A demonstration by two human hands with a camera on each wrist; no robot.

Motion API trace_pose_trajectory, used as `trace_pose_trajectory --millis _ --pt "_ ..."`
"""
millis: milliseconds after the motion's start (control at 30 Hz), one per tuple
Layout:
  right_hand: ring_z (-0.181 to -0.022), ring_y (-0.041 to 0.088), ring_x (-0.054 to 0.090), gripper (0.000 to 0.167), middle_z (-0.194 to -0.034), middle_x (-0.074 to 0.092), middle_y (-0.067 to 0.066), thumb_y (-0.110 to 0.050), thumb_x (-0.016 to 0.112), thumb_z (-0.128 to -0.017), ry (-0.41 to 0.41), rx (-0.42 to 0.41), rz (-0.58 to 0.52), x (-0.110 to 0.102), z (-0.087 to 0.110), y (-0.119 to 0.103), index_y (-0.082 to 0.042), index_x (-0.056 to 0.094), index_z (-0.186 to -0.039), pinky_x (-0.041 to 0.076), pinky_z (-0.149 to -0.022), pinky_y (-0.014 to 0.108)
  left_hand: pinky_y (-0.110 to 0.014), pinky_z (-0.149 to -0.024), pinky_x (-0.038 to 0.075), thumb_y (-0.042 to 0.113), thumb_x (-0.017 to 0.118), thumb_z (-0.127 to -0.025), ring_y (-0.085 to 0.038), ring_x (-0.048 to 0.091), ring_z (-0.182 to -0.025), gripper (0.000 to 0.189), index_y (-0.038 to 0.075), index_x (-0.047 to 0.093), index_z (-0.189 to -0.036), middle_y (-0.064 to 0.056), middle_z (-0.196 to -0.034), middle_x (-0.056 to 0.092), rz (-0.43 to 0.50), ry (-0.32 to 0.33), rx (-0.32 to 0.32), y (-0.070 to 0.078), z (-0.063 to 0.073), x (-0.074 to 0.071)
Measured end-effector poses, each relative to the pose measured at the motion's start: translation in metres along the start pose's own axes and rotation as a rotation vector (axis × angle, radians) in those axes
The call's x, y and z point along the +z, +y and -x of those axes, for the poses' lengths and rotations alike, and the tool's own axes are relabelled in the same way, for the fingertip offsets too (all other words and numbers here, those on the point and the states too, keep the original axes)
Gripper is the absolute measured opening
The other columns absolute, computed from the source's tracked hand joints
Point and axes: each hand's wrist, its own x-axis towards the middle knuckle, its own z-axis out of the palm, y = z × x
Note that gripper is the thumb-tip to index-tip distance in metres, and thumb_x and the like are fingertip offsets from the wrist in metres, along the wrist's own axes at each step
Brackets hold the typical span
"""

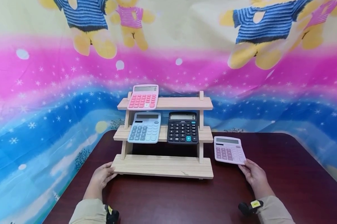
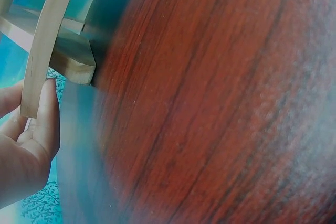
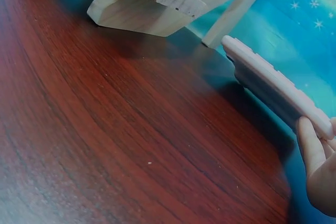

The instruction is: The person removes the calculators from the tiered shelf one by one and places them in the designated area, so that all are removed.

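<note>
Left hand (image 1: 102,177) is pinching the left end of the bottom board of a three-tier wooden rack (image 1: 163,166); in the left wrist view, fingers are lying on both faces of that board end. Right hand (image 1: 254,177) is pinching the lower right corner of a white calculator with pink keys (image 1: 228,150), thumb and fingers closing on the rim.

The white calculator is hanging to the right of the rack, near the right end of the middle board, a narrow gap separating them. In the right wrist view it is tilting, its underside showing above the table (image 1: 179,202) and a dark shadow lying below.

Top board: a pink calculator (image 1: 143,97) is leaning at the left end; plain wood is running from its right side to the right end. Middle board: a light blue calculator (image 1: 144,128) is standing left, a black calculator (image 1: 183,128) right, with a slim gap between; only a short strip is remaining beyond the black one. Bottom board is showing bare wood along its length.

Dark tabletop is stretching between the hands, in front of the rack, and rightward past the right hand.
</note>
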Motion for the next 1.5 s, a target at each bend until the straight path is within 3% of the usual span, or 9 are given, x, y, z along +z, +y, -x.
trace_pose_trajectory --millis 200,300,467,600,867,1000,1100,1233,1500 --pt "-0.071 0.018 0.059 0.024 -0.073 0.061 0.009 0.01 0.046 -0.084 -0.007 0.022 0.026 -0.003 -0.001 -0.002 -0.004 0.061 -0.072 0.05 -0.069 0.029 -0.023 -0.071 0.048 0.0 0.047 -0.087 -0.009 0.053 -0.075 0.053 -0.007 0.022 -0.133 -0.034 -0.127 0.026 -0.008 0.008 -0.01 0.001 0.0 0.0" --pt "-0.071 0.016 0.059 0.017 -0.073 0.06 0.007 0.008 0.046 -0.085 0.02 0.026 0.074 -0.003 -0.002 -0.003 -0.006 0.056 -0.088 0.049 -0.071 0.029 -0.023 -0.072 0.048 0.001 0.046 -0.088 -0.009 0.054 -0.074 0.053 -0.007 0.022 -0.133 -0.034 -0.127 0.026 -0.012 0.008 -0.01 0.002 0.0 0.001" --pt "-0.068 0.015 0.059 0.056 -0.069 0.059 0.005 0.007 0.047 -0.084 0.085 0.047 0.149 0.0 -0.003 -0.004 -0.017 0.028 -0.131 0.047 -0.075 0.029 -0.024 -0.072 0.048 0.0 0.046 -0.087 -0.008 0.054 -0.073 0.052 -0.008 0.022 -0.133 -0.034 -0.127 0.026 -0.006 0.009 -0.012 0.002 -0.001 0.001" --pt "-0.065 0.014 0.058 0.071 -0.065 0.057 0.005 0.01 0.043 -0.084 0.1 0.06 0.199 0.002 -0.002 -0.005 -0.011 0.003 -0.139 0.048 -0.073 0.03 -0.024 -0.073 0.048 0.0 0.045 -0.088 -0.008 0.054 -0.073 0.052 -0.008 0.022 -0.133 -0.035 -0.127 0.026 0.003 0.004 -0.013 0.001 -0.002 0.001" --pt "-0.063 0.009 0.056 0.065 -0.062 0.055 -0.003 0.01 0.042 -0.083 0.192 -0.022 0.37 0.005 0.004 -0.003 -0.003 0.008 -0.137 0.049 -0.069 0.026 -0.022 -0.071 0.048 0.0 0.045 -0.088 -0.008 0.053 -0.074 0.052 -0.008 0.02 -0.134 -0.034 -0.128 0.025 0.018 -0.003 -0.015 0.002 0.0 0.001" --pt "-0.062 0.006 0.054 0.053 -0.06 0.054 -0.006 0.01 0.043 -0.081 0.275 -0.11 0.457 0.007 0.006 -0.001 -0.001 0.028 -0.131 0.049 -0.068 0.023 -0.021 -0.072 0.048 0.0 0.044 -0.088 -0.008 0.053 -0.075 0.052 -0.008 0.02 -0.134 -0.034 -0.128 0.024 0.024 -0.011 -0.013 0.003 0.001 0.001" --pt "-0.064 0.005 0.052 0.03 -0.06 0.054 -0.007 0.01 0.046 -0.079 0.321 -0.165 0.502 0.009 0.008 0.0 -0.01 0.058 -0.098 0.049 -0.066 0.021 -0.022 -0.072 0.047 0.0 0.044 -0.088 -0.008 0.053 -0.075 0.052 -0.008 0.02 -0.134 -0.034 -0.128 0.024 0.024 -0.016 -0.01 0.004 0.002 0.0" --pt "-0.065 0.003 0.05 0.036 -0.06 0.054 -0.01 0.008 0.049 -0.079 0.343 -0.205 0.533 0.009 0.011 0.0 -0.02 0.057 -0.058 0.048 -0.067 0.018 -0.021 -0.071 0.047 0.0 0.044 -0.088 -0.007 0.053 -0.074 0.052 -0.009 0.019 -0.133 -0.034 -0.128 0.023 0.03 -0.024 -0.004 0.003 0.002 0.0" --pt "-0.065 -0.002 0.054 0.031 -0.061 0.057 -0.012 0.006 0.049 -0.08 0.339 -0.251 0.533 0.007 0.016 -0.003 -0.019 0.057 -0.065 0.046 -0.066 0.015 -0.022 -0.071 0.047 0.0 0.045 -0.088 -0.008 0.053 -0.074 0.052 -0.009 0.02 -0.133 -0.034 -0.128 0.024 0.03 -0.022 0.001 0.002 0.001 0.0"
